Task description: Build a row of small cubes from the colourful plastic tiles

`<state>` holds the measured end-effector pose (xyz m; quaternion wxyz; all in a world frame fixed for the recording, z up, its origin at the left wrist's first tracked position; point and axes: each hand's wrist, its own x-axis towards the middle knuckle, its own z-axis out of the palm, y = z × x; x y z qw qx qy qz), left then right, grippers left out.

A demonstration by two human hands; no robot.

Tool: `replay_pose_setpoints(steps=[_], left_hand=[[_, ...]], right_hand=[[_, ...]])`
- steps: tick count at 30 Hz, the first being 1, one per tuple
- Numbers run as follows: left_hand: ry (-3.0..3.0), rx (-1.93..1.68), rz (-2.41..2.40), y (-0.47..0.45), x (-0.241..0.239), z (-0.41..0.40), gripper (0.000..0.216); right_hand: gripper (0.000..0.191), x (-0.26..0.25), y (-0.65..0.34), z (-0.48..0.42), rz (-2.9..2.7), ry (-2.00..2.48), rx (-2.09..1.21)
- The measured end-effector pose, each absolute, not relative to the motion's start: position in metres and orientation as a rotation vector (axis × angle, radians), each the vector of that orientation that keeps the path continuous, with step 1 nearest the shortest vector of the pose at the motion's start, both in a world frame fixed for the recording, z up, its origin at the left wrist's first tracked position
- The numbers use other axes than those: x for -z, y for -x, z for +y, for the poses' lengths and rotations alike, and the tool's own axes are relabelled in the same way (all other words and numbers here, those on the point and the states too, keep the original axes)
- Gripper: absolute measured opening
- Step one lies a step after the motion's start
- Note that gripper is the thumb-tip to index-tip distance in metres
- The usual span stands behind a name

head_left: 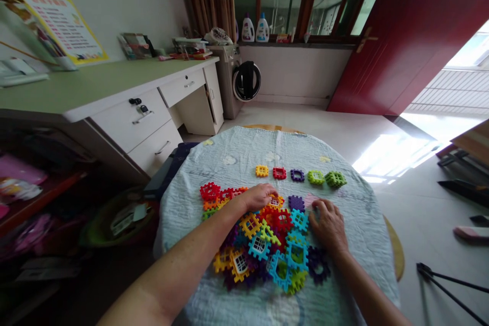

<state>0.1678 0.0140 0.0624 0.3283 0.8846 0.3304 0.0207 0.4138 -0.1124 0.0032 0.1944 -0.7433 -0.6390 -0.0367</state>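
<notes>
A heap of colourful plastic interlocking square tiles (267, 244) lies on a round table covered with a pale cloth (237, 158). Beyond the heap, several tiles stand in a row: yellow (262, 170), red (279, 173), purple (297, 175) and two green (324, 178). My left hand (260, 196) rests on the far side of the heap, fingers curled over the tiles. My right hand (326, 224) lies at the heap's right edge, fingers bent down next to a pink tile (310, 198) and a purple tile (296, 202).
A green-topped desk with white drawers (145, 117) stands at the left. A washing machine (240, 79) and detergent bottles (255, 28) are at the back under the window. A red door (412, 25) stands open at right. Dark tripod legs (446, 285) lie on the floor.
</notes>
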Motion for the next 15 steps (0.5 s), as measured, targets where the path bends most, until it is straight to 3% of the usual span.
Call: replay_pose_setpoints(steps=[7,15], left_hand=[[-2.065,-0.304,1.0,-0.136,-0.086,0.002,0.037],[-2.28,-0.309,1.268,-0.088,-0.078,-0.017,0.039]], right_hand=[[0.019,-0.003,-0.414,-0.113,-1.79,2.091,0.103],[0.02,-0.007,-0.412,-0.113,-1.791,2.084,0.102]])
